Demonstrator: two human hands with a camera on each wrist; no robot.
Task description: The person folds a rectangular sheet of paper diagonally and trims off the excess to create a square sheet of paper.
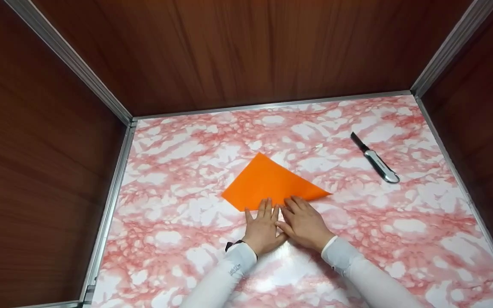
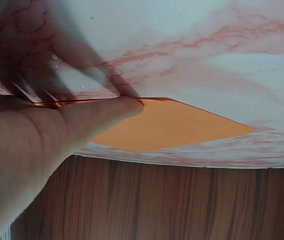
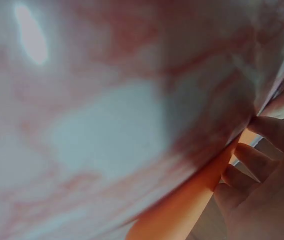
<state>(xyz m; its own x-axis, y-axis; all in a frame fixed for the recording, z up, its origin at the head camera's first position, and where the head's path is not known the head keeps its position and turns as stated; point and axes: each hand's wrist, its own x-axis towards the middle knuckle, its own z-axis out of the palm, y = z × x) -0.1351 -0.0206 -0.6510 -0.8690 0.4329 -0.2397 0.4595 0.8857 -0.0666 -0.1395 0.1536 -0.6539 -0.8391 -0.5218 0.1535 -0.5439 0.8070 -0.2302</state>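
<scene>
1. The left hand and right hand lie side by side, fingers outstretched on the near edge of the orange paper.
2. Beyond the fingertips, the paper seems already folded; pressing the crease looks unfinished.
3. Farther right, the knife lies untouched.

Glare is cast on the tabletop at six o'clock in the head view; the right-wrist view is blurred.
</scene>
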